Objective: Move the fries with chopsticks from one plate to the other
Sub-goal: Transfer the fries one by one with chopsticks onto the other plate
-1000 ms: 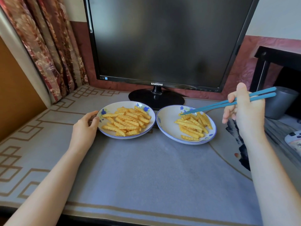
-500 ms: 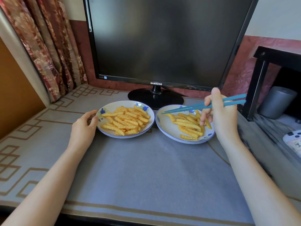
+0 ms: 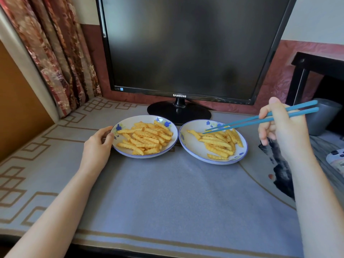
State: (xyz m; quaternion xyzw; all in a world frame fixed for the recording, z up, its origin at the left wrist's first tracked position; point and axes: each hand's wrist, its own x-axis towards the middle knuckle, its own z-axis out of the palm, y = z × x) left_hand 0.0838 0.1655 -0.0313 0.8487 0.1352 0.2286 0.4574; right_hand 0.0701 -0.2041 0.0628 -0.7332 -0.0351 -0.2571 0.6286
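Observation:
Two white plates with blue rims stand side by side on the grey mat. The left plate (image 3: 124, 150) holds a heap of crinkle-cut fries (image 3: 147, 138). The right plate (image 3: 190, 146) holds a smaller spread of fries (image 3: 217, 143). My left hand (image 3: 97, 146) grips the left plate's near-left rim. My right hand (image 3: 284, 131) is to the right of the right plate and holds a pair of blue chopsticks (image 3: 247, 121). Their tips are close together over the fries in the middle of the right plate. I cannot tell whether a fry is pinched.
A black monitor (image 3: 186, 45) on a round stand (image 3: 178, 111) rises right behind the plates. A grey cup (image 3: 322, 118) and dark furniture (image 3: 316, 71) are at the far right. A patterned curtain (image 3: 55, 53) hangs at the left. The mat's near edge (image 3: 149, 243) runs along the bottom.
My right hand has drawn back to the right, pulling the chopstick tips from the right plate's left rim to its middle. My left hand stays on the left plate's rim.

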